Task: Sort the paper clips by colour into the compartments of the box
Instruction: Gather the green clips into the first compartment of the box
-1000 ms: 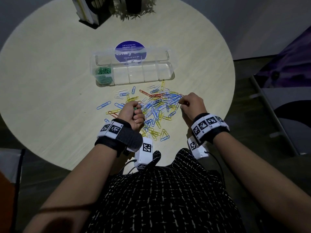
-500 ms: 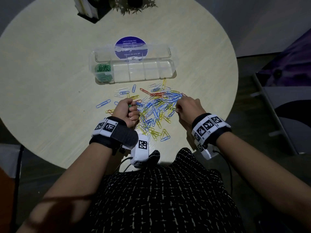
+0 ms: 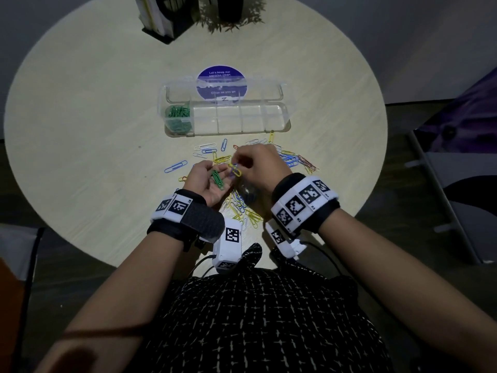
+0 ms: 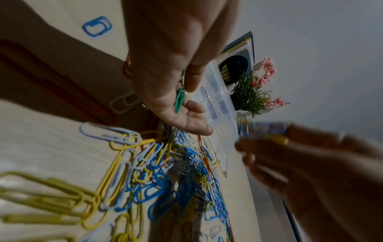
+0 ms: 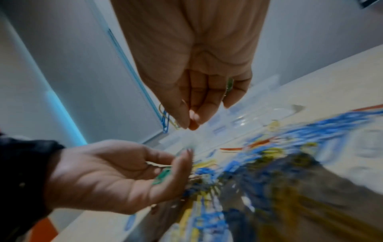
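My left hand (image 3: pixel 211 176) lies palm up over the near left of the clip pile (image 3: pixel 243 208), fingers relaxed. Green clips (image 3: pixel 217 179) rest on its palm, seen too in the left wrist view as a green clip (image 4: pixel 179 99). My right hand (image 3: pixel 240 165) hovers just right of that palm and pinches a linked yellow and blue clip (image 3: pixel 235 170) in its fingertips (image 5: pixel 182 122). The clear box (image 3: pixel 279 125) stands open behind the pile. Its leftmost compartment holds green clips (image 3: pixel 177 118); the other compartments look bare.
Blue, yellow, white and red clips lie scattered in front of the box, with a lone blue clip (image 3: pixel 176 166) out to the left. A round blue sticker (image 3: pixel 221 82) sits under the lid. A book stand (image 3: pixel 161 17) and a plant pot (image 3: pixel 228 9) stand at the far edge.
My left hand has turned palm up and uncurled from a fist, showing the green clips. My right hand has moved left off the pile and lifted a yellow and blue clip.
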